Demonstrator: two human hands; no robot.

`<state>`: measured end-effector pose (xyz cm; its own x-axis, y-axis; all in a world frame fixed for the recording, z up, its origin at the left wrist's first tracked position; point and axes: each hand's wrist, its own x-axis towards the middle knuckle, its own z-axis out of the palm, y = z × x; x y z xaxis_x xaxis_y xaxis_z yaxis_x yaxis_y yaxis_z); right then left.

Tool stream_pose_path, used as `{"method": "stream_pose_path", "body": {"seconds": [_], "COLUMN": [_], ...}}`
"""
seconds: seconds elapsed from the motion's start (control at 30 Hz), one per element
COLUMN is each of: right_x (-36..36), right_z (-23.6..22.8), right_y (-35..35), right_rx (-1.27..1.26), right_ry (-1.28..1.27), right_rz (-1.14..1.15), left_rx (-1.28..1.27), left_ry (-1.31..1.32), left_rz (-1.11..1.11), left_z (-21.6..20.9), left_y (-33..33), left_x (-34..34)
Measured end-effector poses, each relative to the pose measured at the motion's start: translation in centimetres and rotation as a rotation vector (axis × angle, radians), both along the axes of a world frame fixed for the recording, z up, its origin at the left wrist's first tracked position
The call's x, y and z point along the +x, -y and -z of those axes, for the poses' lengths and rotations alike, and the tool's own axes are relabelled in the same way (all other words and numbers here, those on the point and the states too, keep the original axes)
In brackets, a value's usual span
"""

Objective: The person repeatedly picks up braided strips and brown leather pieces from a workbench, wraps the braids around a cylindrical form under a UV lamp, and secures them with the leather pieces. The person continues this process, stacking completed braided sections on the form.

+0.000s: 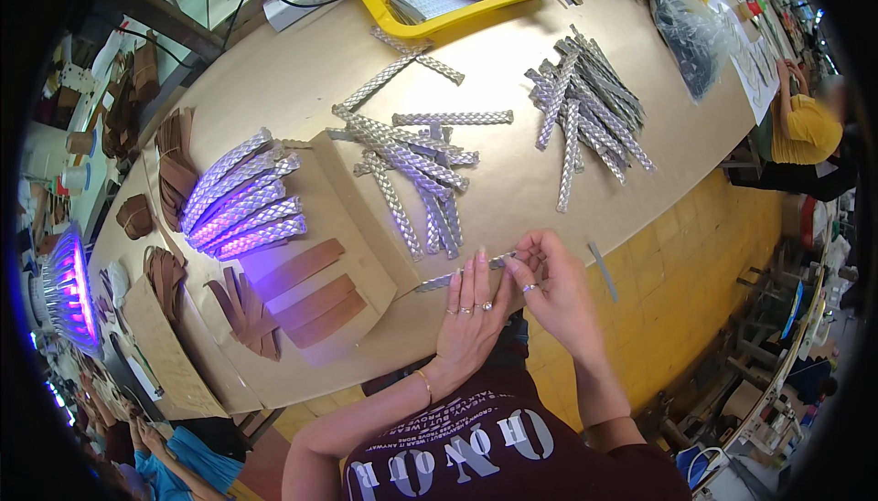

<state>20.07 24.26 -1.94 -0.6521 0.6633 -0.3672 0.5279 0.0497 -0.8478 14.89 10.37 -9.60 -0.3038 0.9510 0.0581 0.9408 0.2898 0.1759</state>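
A thin silver-grey braided strap (434, 283) lies along the near edge of the table. My left hand (469, 309) rests flat across it with the fingers stretched out, covering its middle. At the strap's right end, my right hand (555, 289) pinches with thumb and fingers; the exact tip is hidden by them. Beyond my hands is a loose heap of similar braided straps (412, 158). A second pile of braided straps (585, 103) lies farther to the right. On the left, more braided straps (242, 195) are lined up under purple light.
Brown flat strips (325, 314) lie on a cardboard sheet (389, 272) left of my hands. A lit purple lamp (69, 291) stands at the far left. Yellow trays (448, 12) sit at the back. A grey strip (603, 271) is near the table's edge. Other people work at both sides.
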Motion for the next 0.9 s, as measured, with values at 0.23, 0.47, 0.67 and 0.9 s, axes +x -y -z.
{"method": "stream_pose_path", "body": {"seconds": [0.23,0.47,0.67,0.9], "right_x": [0.4,1.3,0.9,0.5], "right_z": [0.1,2.3,2.7,2.4], "right_y": [2.1,-0.3,0.0,0.4], "right_rx": [0.228,0.205,0.210,0.293], "right_ry": [-0.145,-0.146,-0.108,-0.004], "right_rz": [-0.204,0.035,0.084,0.057], "left_rx": [-0.026,-0.059,-0.081,-0.047], "left_ry": [-0.014,-0.062,-0.113,-0.059], "left_rz": [0.037,0.048,0.059,0.041], "left_z": [-0.2,-0.7,-0.7,-0.4], "left_y": [0.2,-0.1,-0.1,0.0], "left_x": [-0.3,-0.3,-0.4,-0.2]}}
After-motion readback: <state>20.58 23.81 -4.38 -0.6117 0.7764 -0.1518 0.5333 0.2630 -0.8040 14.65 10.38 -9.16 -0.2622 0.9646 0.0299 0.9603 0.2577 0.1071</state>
